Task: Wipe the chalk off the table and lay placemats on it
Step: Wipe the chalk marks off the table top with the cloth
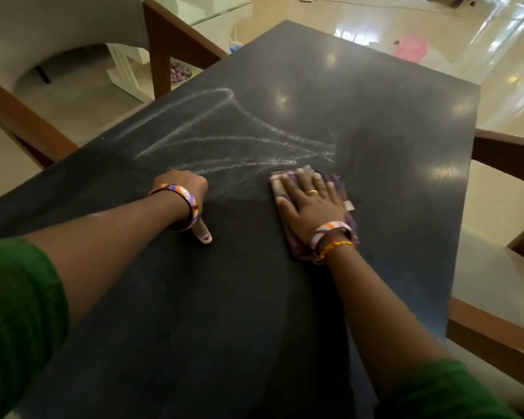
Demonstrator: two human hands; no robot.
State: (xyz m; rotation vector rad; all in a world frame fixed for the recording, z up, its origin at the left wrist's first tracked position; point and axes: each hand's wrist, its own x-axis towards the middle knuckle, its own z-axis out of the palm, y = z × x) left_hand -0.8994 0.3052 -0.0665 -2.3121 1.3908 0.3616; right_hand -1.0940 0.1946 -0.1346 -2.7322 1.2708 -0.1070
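Observation:
White chalk lines (224, 140) curve across the middle of the dark table (194, 313), running from the left edge toward the centre. My right hand (310, 204) lies flat, fingers spread, pressing a folded purple checked cloth (342, 186) onto the tabletop at the right end of the chalk lines. My left hand (183, 192) rests on the table just left of it, fingers curled under and thumb pointing back toward me, holding nothing that I can see. A duller smeared patch (372, 146) shows beyond the cloth. No placemats are in view.
Wooden chairs with pale cushions stand at the left (28, 128) and right (505, 158) of the table. A glass-topped white table (206, 10) stands at the far left. A pink object (410, 49) sits on the glossy floor beyond the table's far edge.

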